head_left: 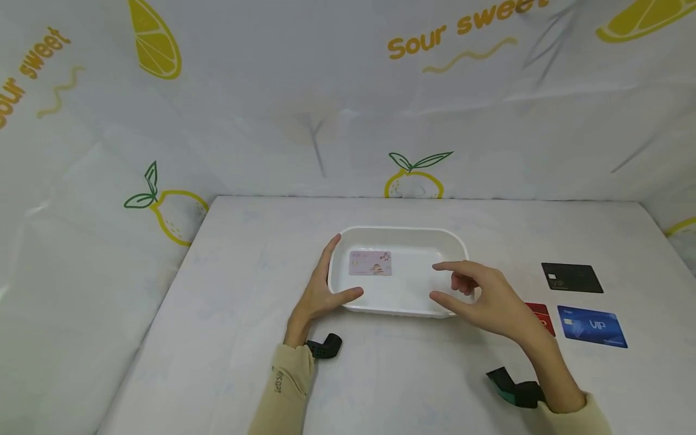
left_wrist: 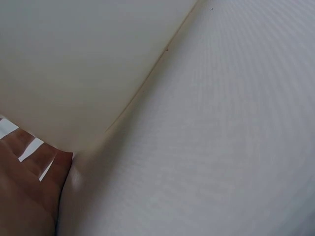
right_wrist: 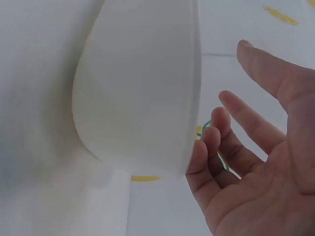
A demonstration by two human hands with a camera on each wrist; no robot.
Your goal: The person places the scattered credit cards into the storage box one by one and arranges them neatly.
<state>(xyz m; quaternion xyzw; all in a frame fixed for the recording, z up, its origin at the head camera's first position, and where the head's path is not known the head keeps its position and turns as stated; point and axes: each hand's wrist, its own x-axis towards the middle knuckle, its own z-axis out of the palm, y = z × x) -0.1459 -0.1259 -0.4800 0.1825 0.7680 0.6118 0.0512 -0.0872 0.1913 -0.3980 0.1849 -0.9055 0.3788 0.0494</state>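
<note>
A white tray (head_left: 413, 296) lies on the table, with a pink VIP card (head_left: 370, 263) flat in its left part. At the tray's left end my left hand (head_left: 321, 290) holds the side, its thumb over the near rim. The left wrist view shows the fingers (left_wrist: 29, 152) of that hand against the tray's outer wall. My right hand (head_left: 484, 296) is at the right end, thumb and index finger spread above the tray with nothing between them. In the right wrist view, its lower fingers (right_wrist: 199, 162) are bent close to the tray's rim.
Right of the tray lie a black VIP card (head_left: 573, 278), a blue VIP card (head_left: 592, 326) and a red card (head_left: 542, 317), partly hidden by my right wrist. Behind the white table (head_left: 391, 386) stands a white sheet (head_left: 261, 121) printed with lemons.
</note>
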